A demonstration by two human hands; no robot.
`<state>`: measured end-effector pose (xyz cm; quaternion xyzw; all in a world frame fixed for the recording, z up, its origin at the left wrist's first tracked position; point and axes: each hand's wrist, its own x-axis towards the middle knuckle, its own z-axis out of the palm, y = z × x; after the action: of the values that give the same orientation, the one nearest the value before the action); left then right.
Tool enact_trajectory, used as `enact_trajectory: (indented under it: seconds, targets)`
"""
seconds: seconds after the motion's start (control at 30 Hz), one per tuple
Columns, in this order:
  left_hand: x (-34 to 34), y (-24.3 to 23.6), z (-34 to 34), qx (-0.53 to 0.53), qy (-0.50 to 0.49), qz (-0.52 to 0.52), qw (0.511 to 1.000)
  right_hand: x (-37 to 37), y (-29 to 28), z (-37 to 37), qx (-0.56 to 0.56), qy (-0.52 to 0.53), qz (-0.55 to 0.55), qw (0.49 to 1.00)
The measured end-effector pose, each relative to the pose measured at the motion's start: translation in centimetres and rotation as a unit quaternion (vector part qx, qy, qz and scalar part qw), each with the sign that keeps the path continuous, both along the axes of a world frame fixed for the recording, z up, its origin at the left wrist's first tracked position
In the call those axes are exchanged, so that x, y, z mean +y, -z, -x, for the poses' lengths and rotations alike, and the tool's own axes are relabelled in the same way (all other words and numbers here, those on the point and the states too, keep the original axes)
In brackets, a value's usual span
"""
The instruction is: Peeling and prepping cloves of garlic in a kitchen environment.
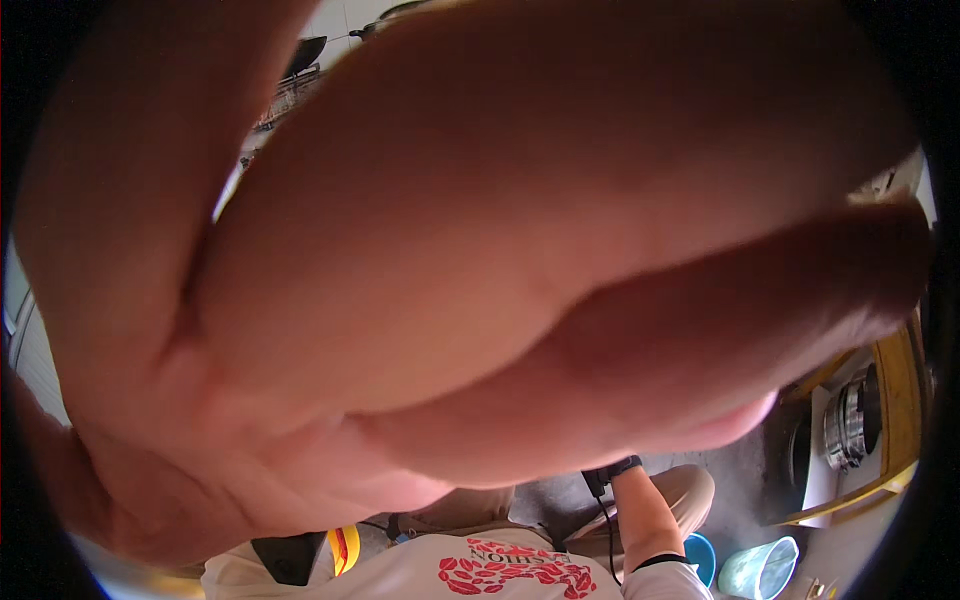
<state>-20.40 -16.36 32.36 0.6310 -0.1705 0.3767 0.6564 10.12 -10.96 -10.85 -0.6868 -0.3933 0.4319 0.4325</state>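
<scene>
One hand (420, 270), very close to the lens, fills most of the view; fingers (700, 300) lie pressed together, holding nothing visible. Whether it is the left or the right cannot be told.

One forearm (645, 515), lower centre-right, bare below a white sleeve with a dark cuff; its hand grips one small black device (608, 473) with a cable hanging from it.

One white shirt (480, 572), bottom centre, with a red leaf-pattern print.

One yellow rounded object (344, 548), bottom left of the shirt, partly hidden.

Two plastic containers on the floor, bottom right: one blue (700, 555), one pale green and translucent (760, 570).

One yellow-framed shelf (900, 380), right edge, holding one stack of metal vessels (850, 422).

No packages or signs are legible.
</scene>
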Motion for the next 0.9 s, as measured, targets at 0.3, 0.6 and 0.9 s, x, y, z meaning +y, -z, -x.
enact_trajectory:
  seconds: [0.3, 0.6, 0.9]
  targets:
    - [-0.9, -0.7, 0.4, -0.004, 0.011, -0.041, 0.999, 0.0, 0.4, -0.3, -0.015, 0.006, -0.012, 1.0]
    - [-2.6, -1.7, -0.3, -0.057, -0.142, 0.11, 0.982, -1.5, -2.2, 0.0, -0.064, 0.036, -0.014, 0.997]
    - [0.1, 0.3, -2.5, -0.089, -0.082, 0.274, 0.954, -0.9, -1.1, 0.0, 0.065, 0.015, -0.039, 0.997]
